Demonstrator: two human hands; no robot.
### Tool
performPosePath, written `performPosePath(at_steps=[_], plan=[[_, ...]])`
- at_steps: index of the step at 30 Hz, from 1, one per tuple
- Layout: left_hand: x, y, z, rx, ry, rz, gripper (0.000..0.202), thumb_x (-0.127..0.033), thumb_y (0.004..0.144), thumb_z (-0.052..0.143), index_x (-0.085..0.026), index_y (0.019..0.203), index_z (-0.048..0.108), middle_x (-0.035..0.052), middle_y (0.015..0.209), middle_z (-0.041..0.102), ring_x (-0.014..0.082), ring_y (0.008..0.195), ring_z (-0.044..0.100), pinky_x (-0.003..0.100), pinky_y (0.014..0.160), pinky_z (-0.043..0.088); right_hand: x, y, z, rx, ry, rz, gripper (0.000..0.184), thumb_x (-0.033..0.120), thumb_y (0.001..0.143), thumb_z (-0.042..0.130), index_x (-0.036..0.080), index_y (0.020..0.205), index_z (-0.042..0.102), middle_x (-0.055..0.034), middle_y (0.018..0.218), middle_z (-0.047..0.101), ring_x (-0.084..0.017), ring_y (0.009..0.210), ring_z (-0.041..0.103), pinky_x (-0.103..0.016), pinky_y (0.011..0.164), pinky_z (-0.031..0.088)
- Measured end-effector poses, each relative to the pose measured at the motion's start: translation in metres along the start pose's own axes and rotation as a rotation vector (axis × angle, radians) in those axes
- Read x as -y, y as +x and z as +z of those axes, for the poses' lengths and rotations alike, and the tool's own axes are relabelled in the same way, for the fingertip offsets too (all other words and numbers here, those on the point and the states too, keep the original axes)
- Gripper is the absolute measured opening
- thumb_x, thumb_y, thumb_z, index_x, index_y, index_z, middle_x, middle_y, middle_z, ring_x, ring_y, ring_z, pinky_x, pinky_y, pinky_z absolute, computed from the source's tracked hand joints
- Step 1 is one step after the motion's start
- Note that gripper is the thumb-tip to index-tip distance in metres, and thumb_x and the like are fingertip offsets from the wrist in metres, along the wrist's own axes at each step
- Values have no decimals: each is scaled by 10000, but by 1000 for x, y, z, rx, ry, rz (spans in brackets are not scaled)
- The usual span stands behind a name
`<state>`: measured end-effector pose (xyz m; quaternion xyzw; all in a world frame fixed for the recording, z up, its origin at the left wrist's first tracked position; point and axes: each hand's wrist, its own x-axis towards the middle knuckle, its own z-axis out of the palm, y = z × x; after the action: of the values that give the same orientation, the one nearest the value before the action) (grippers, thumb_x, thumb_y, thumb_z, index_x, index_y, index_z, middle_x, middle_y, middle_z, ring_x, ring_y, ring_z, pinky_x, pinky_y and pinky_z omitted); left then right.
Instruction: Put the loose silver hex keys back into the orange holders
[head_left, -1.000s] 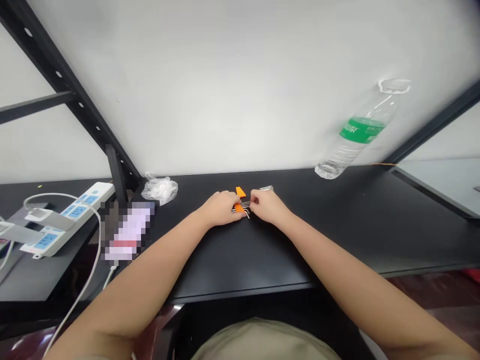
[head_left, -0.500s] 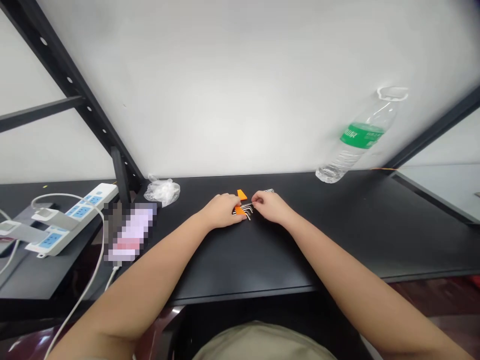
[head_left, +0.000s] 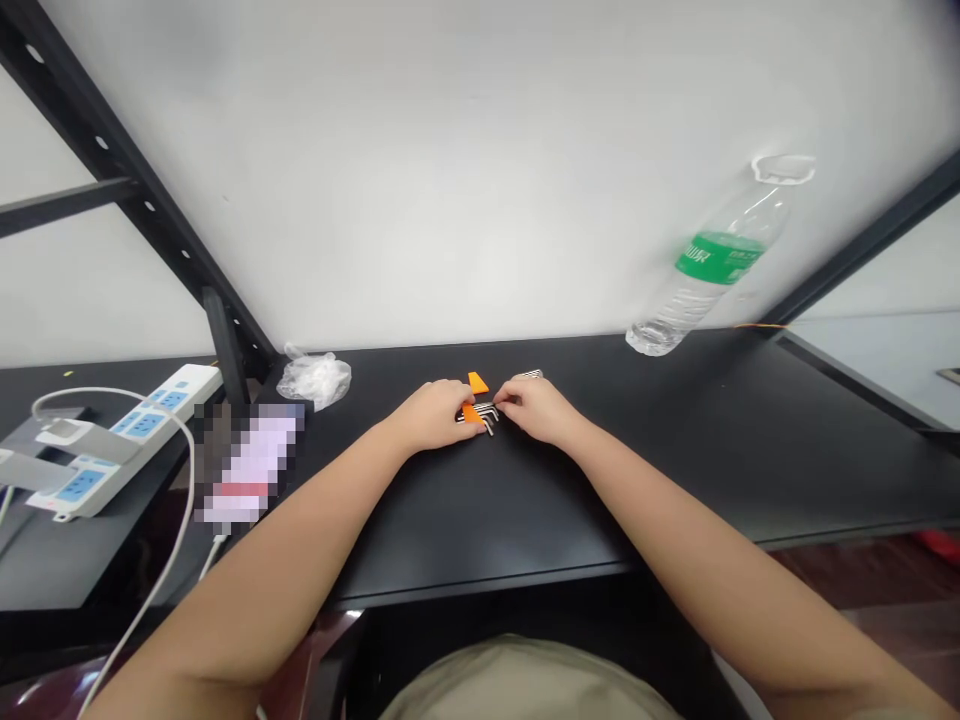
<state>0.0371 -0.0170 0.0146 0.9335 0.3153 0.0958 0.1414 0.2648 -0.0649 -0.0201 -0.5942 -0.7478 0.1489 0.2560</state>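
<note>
The left hand's (head_left: pixel 435 414) fingers clasp the orange holder (head_left: pixel 472 414) at nine o'clock from the right hand (head_left: pixel 534 411), whose grasp I cannot tell; uneven pushing could skew its hex keys (head_left: pixel 490 414).

Left hand (head_left: pixel 437 415)'s gripping an orange plastic holder (head_left: pixel 472 413) of L-shaped metal keys (head_left: pixel 488 411), right hand (head_left: pixel 535 408)'s fingertips at their bent ends. Clear green-labelled plastic bottle (head_left: pixel 718 258) over by the white wall (head_left: pixel 465 200).
</note>
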Motion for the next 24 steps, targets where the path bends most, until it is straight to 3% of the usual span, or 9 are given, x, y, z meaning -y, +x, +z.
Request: performPosePath(at_steps=[9,15,21,24], plan=[[7,-1,-2,15,-82,18,342,-534,812,706,-221,935,638,37,952,686,220,854,632,312,691,451,5,-4,-2,27,20,31,160,143,868,588,216,919,721,-11,893,716,-158,787,616,-267,742,439],[6,1,1,6,-92,-6,365,-545,802,710,-224,960,635,28,944,681,209,824,625,310,665,442,-2,-1,1,-11,-61,8,189,111,881,570,212,893,729,-32,933,700,-172,872,611,-282,818,438],[5,2,1,-15,-58,-33,383,-568,805,710,-220,952,646,45,971,684,234,876,631,322,698,454,-4,1,3,-38,-37,52,204,114,859,596,217,966,737,-30,945,688,-162,832,610,-279,797,451],[5,2,2,-22,-73,-48,406,-586,789,724,-221,952,649,45,971,681,237,879,628,322,698,453,-8,3,5,-43,-48,32,195,105,855,604,217,911,752,-37,938,691,-167,833,617,-288,813,458]])
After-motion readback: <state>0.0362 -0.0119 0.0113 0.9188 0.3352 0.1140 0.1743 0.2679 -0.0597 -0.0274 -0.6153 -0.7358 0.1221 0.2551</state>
